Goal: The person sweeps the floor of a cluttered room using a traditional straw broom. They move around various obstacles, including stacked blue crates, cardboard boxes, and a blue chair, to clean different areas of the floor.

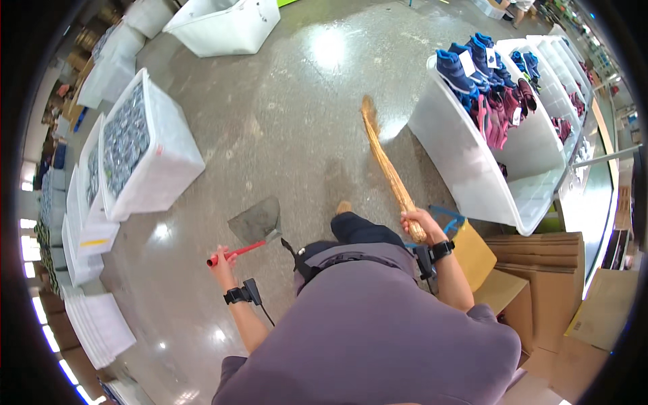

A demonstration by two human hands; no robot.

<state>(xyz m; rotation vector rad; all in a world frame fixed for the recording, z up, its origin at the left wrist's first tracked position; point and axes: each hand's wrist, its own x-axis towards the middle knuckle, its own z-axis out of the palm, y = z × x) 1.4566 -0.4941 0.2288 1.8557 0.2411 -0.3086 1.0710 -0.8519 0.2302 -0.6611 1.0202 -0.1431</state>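
My left hand (pixel 222 264) is closed round the red handle of a dustpan (pixel 255 220). The pan part is dark grey, looks see-through and hangs out in front, low over the floor or on it; I cannot tell which. On the other side, my right hand (pixel 424 224) grips the thick end of a straw broom (pixel 386 159). From there the tan broom reaches forward and to the left, its bristle tip far out over the floor. Between broom and pan, one shoe (pixel 344 206) shows below my dark trouser leg.
White bins (pixel 172 145) full of small wrapped items line the left. At the right stand slanted white bins (pixel 453 152) holding blue and maroon shoes (pixel 461 73). Flattened cardboard (pixel 540 270) and boxes are close by my right elbow. Another white tub (pixel 226 30) stands far ahead.
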